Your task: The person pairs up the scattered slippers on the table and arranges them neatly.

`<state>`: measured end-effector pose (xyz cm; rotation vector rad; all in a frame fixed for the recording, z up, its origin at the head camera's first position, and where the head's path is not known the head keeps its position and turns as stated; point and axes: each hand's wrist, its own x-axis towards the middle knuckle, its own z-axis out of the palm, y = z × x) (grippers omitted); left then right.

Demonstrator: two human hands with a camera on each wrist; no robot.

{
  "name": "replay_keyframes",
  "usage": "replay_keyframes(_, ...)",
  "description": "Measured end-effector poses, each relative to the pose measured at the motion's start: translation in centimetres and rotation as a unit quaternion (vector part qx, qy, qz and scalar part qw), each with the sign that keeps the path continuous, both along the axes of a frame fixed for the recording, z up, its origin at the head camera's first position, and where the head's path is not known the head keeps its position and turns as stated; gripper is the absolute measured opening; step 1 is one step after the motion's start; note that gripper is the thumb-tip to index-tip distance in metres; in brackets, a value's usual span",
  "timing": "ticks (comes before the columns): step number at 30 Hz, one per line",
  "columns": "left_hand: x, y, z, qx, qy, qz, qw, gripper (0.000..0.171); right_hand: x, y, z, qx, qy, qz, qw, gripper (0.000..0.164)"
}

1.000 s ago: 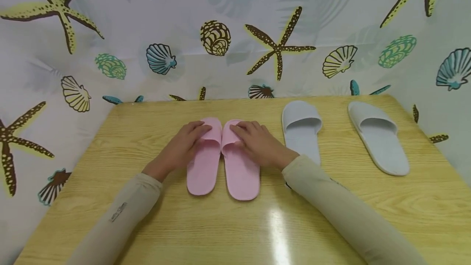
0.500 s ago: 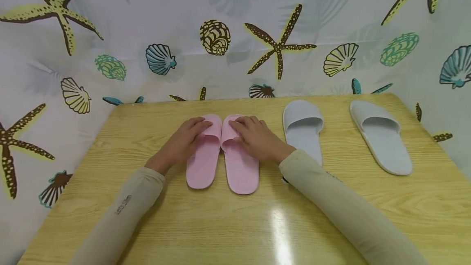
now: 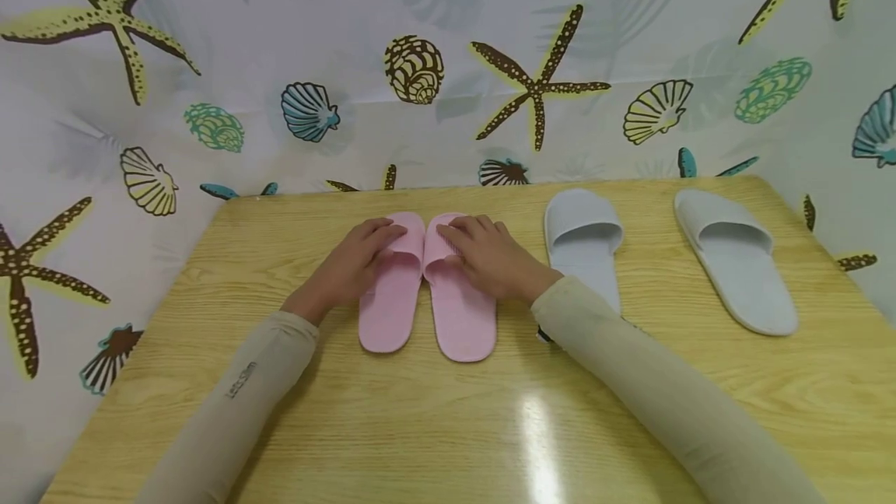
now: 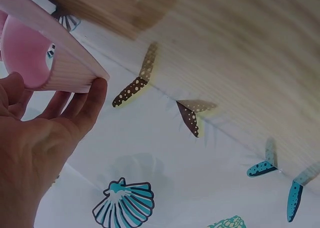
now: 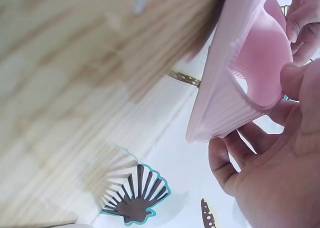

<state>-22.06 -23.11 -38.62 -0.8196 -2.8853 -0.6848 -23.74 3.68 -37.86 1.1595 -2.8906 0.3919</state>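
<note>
Two pink slippers lie side by side on the table, their open toe straps toward the back wall. My left hand (image 3: pixel 348 265) holds the left pink slipper (image 3: pixel 388 321) by its strap, thumb at the strap's opening and fingers over the outer side. In the left wrist view, the fingertips reach the slipper's edge (image 4: pixel 75 70). My right hand (image 3: pixel 493 261) grips the right pink slipper (image 3: pixel 465 329) the same way. The right wrist view shows its thumb at the strap opening and its fingers bent along the ribbed strap (image 5: pixel 222 115). The slippers' inner edges meet near the straps.
A white slipper (image 3: pixel 579 212) lies right of the pink pair, partly behind my right forearm. Farther right, another white slipper (image 3: pixel 752 294) lies angled. Behind the wooden table (image 3: pixel 392 426) hangs a cloth (image 3: pixel 448 123) printed with shells and starfish.
Both hands have slid the pink slippers a little way toward the back of the table, keeping them side by side. The white slippers have not moved on the table.
</note>
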Motion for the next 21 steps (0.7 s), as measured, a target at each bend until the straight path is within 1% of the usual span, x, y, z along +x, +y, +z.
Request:
replay_keyframes(5, -0.4, 0.0, 0.1, -0.004, -0.008, 0.008, 0.9999, 0.042, -0.6, -0.1, -0.2, 0.001, 0.006, 0.000, 1.000, 0.050)
replay_keyframes(9, -0.9, 0.0, 0.1, -0.008, -0.018, 0.016, 0.9997, 0.042, -1.3, -0.2, -0.4, 0.000, 0.008, 0.001, 1.000, 0.049)
replay_keyframes(15, -1.5, -0.2, -0.1, -0.007, -0.022, 0.027, 0.9994, 0.041, -2.1, -0.3, -0.6, -0.012, 0.001, 0.007, 1.000, 0.050)
replay_keyframes(21, -2.0, -0.3, -0.1, -0.017, -0.028, 0.031, 0.9990, 0.042, -2.9, -0.5, -0.9, -0.019, -0.018, 0.001, 1.000, 0.050)
